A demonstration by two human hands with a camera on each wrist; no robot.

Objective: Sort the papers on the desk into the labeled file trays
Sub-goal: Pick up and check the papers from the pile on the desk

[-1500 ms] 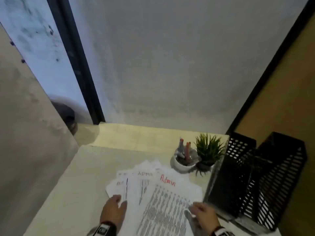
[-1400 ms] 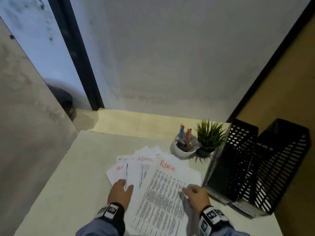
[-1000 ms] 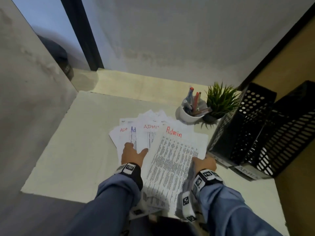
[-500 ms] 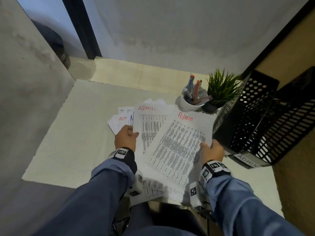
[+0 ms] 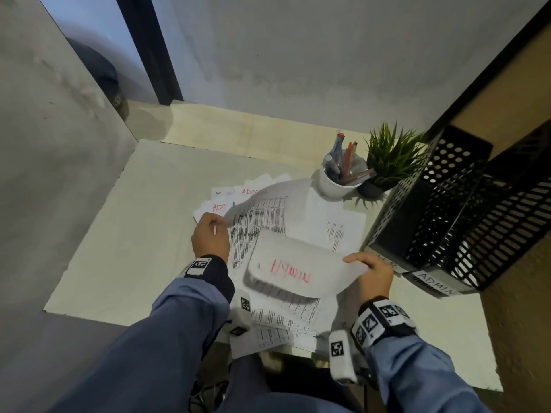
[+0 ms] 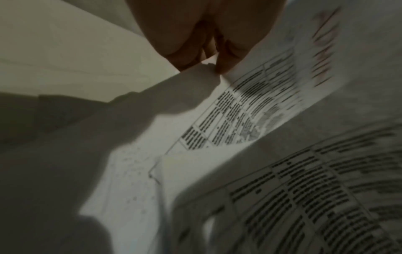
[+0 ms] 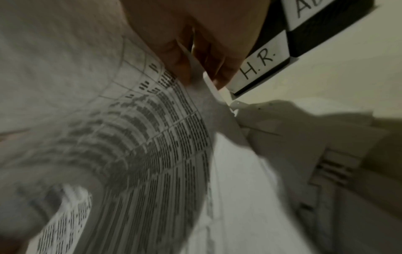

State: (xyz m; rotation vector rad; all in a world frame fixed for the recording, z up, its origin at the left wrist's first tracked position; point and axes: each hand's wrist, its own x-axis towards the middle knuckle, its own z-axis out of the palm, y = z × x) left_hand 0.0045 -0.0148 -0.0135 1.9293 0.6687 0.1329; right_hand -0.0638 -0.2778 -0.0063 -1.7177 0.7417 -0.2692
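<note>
A fan of printed papers marked "Admin" in red lies on the pale desk. My left hand pinches the left edge of a lifted, curling sheet, as the left wrist view shows. My right hand grips the edge of another sheet that has flopped over, its red "ADMIN" heading upside down; the right wrist view shows that sheet between thumb and fingers. Two black mesh file trays stand at the right, labeled "H.R." and "ADMIN".
A white cup of pens and a small green plant stand behind the papers, next to the trays. Grey walls close in at the left and back. Some sheets overhang the desk's near edge above my lap.
My view has tipped down toward the desk. Both hands went from resting flat on the papers to lifting sheets; the right-hand sheet has since curled over toward me.
</note>
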